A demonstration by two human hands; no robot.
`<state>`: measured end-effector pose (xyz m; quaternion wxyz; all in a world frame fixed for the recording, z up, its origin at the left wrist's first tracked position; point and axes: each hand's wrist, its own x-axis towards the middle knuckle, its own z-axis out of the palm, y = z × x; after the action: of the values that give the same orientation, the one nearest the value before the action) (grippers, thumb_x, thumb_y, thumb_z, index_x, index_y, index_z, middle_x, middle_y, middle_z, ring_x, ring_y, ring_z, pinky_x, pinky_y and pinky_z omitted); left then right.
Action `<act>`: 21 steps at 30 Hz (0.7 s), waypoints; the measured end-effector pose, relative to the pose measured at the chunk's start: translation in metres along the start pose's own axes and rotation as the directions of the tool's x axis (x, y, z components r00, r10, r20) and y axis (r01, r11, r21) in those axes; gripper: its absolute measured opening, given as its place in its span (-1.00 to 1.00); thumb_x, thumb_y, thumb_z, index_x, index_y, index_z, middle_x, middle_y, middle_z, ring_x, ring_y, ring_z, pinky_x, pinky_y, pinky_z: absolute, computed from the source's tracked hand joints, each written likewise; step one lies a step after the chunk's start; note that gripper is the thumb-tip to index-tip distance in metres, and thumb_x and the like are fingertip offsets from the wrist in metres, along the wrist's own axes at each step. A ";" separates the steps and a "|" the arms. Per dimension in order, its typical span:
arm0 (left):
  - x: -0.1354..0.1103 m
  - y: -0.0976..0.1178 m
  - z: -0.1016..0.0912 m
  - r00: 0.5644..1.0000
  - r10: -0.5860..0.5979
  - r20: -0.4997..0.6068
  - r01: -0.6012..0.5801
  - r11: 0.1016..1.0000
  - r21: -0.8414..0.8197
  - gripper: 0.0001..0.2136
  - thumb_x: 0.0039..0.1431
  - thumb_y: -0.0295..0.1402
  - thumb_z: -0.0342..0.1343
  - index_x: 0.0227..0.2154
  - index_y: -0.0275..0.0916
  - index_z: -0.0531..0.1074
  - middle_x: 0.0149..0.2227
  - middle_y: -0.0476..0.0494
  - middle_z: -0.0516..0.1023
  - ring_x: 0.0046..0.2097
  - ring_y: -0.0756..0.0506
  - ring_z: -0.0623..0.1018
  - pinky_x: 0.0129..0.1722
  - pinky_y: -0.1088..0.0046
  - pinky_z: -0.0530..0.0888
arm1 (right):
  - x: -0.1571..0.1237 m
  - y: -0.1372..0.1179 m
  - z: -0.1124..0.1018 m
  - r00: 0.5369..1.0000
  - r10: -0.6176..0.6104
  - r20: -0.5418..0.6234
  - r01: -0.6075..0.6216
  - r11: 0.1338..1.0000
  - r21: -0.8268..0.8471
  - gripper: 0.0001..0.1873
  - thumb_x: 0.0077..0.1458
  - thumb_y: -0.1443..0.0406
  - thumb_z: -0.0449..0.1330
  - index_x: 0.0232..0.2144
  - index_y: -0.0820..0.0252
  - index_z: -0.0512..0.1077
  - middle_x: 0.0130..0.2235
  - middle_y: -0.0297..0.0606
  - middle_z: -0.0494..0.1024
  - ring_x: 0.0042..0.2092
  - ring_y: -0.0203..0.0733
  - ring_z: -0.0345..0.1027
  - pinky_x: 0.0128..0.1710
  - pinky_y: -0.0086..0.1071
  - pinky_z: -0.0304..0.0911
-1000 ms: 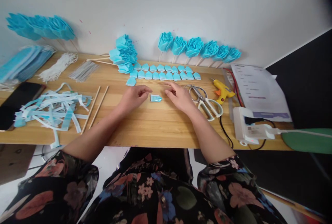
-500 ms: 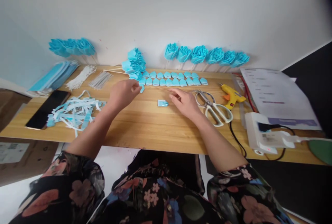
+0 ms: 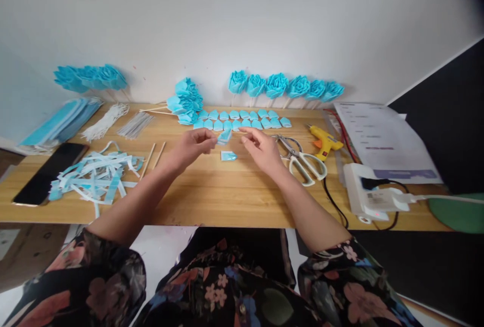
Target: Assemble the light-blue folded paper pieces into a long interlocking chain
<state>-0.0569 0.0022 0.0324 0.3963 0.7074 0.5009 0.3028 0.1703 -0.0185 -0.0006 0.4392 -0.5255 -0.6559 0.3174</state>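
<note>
My left hand (image 3: 196,146) pinches a folded light-blue fabric petal (image 3: 225,137), which sticks out past its fingertips toward the right. Opposite it, my right hand (image 3: 261,149) has thumb and fingers closed on a thin wooden stick, of which only a faint tip shows. Between and below the hands, a flat light-blue folded piece (image 3: 228,156) lies on the wooden table (image 3: 227,191). Just behind, two rows of folded blue petals (image 3: 255,124) are laid out.
Blue flowers on sticks (image 3: 277,86) lean on the wall. White-handled scissors (image 3: 302,160), a yellow glue gun (image 3: 324,141) and a power strip (image 3: 363,193) lie right. At left are fabric scraps (image 3: 102,173), two sticks (image 3: 159,155), a phone (image 3: 49,173) and face masks (image 3: 62,122).
My left hand has brought the blue petal from the end of the front row toward my right hand. My view has shifted slightly right.
</note>
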 end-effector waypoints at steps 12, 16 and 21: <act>-0.008 -0.008 0.039 0.950 -0.075 0.303 0.260 0.728 -0.635 -0.66 0.00 -0.10 0.36 -0.47 -0.28 0.43 -0.48 -0.03 0.47 -0.46 0.04 0.42 -0.37 0.47 0.37 | -0.001 -0.011 -0.005 0.974 0.139 0.176 -0.209 0.852 0.480 -0.60 0.06 0.10 0.33 -0.06 0.09 0.56 -0.35 -0.35 0.51 -0.35 -0.31 0.36 -0.39 -0.43 0.33; -0.008 -0.013 0.038 0.966 -0.046 0.254 0.194 0.778 -0.598 -0.62 0.14 0.00 0.22 -0.39 -0.29 0.48 -0.44 -0.07 0.49 -0.44 0.01 0.45 -0.37 0.45 0.40 | -0.001 -0.012 -0.002 0.980 0.131 0.153 -0.188 0.865 0.465 -0.63 0.02 0.16 0.33 -0.10 0.11 0.56 -0.39 -0.39 0.48 -0.40 -0.33 0.29 -0.44 -0.42 0.28; -0.009 -0.008 0.037 0.974 -0.017 0.225 0.124 0.873 -0.472 -0.65 0.11 -0.04 0.23 -0.41 -0.27 0.45 -0.47 -0.04 0.46 -0.44 0.01 0.42 -0.40 0.46 0.36 | -0.003 -0.010 0.002 0.978 0.134 0.160 -0.184 0.916 0.356 -0.60 0.05 0.13 0.28 -0.05 0.09 0.54 -0.39 -0.39 0.47 -0.39 -0.32 0.29 -0.42 -0.40 0.30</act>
<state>-0.0331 -0.0145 0.0062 0.6226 0.5955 0.3896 0.3256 0.1649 -0.0236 0.0069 0.4582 -0.4629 -0.5675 0.5037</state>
